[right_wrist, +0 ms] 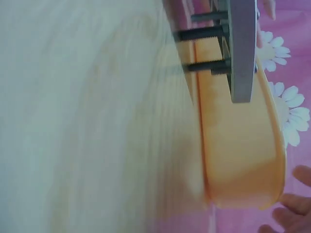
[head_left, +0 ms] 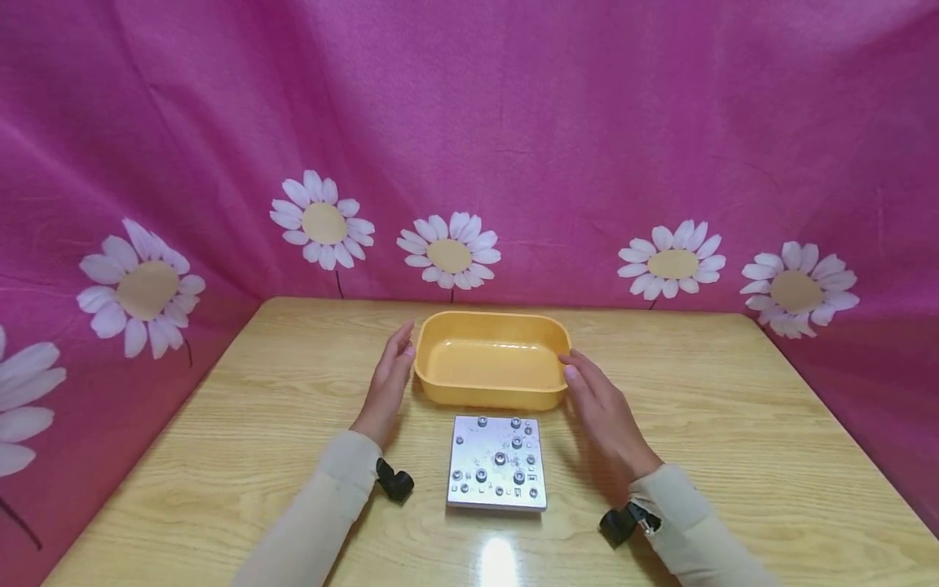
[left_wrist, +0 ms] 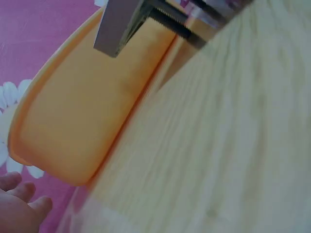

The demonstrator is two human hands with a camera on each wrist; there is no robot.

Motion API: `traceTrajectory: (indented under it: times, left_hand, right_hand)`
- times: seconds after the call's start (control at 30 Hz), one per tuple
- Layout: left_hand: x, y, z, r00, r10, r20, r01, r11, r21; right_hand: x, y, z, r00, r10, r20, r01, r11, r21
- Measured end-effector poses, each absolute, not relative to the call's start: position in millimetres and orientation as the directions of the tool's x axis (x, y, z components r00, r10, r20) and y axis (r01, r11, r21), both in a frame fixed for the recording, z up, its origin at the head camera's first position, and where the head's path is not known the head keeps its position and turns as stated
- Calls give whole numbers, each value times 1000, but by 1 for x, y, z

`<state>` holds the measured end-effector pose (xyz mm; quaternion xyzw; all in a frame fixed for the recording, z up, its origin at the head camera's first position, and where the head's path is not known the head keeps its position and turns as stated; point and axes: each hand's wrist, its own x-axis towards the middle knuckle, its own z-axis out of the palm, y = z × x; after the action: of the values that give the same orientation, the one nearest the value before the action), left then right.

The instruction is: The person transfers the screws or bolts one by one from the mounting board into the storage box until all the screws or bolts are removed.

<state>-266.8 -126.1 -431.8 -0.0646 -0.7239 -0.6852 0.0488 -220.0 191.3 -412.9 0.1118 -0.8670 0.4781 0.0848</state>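
A yellow oblong plastic tub (head_left: 491,397) stands on the table, its inside facing up with nothing visible in it. My left hand (head_left: 385,387) is beside the tub's left end, fingers extended; whether it touches the wall I cannot tell. At the right end, the fingertips of my right hand (head_left: 607,412) rest against the rim. Nearer to me, between my forearms, lies a square metal plate (head_left: 484,448) set with several socket-head screws of differing sizes. The right wrist view shows threaded screw shanks (right_wrist: 206,33) sticking out below the plate (right_wrist: 241,53).
Light wood-grain table (head_left: 734,448) surrounds the tub and plate. A pink cloth (head_left: 543,163) with white daisies hangs along the back and both sides. A small black wrist camera (head_left: 396,484) is strapped at the left cuff, another (head_left: 619,526) at the right.
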Motion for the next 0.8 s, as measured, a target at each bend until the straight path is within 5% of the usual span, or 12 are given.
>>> traceTrajectory:
  times: [0.43,0.8]
  left_hand:
    - [-272,-117,-438,-991,52,125,127,42,991]
    - [-273,-117,-448,-992,-7,125,122,164,979]
  right_hand:
    - [-234,201,-438,-961,85,265,-226,316,-921]
    - [-239,201,-447,-975,65,214,-198,198,-960]
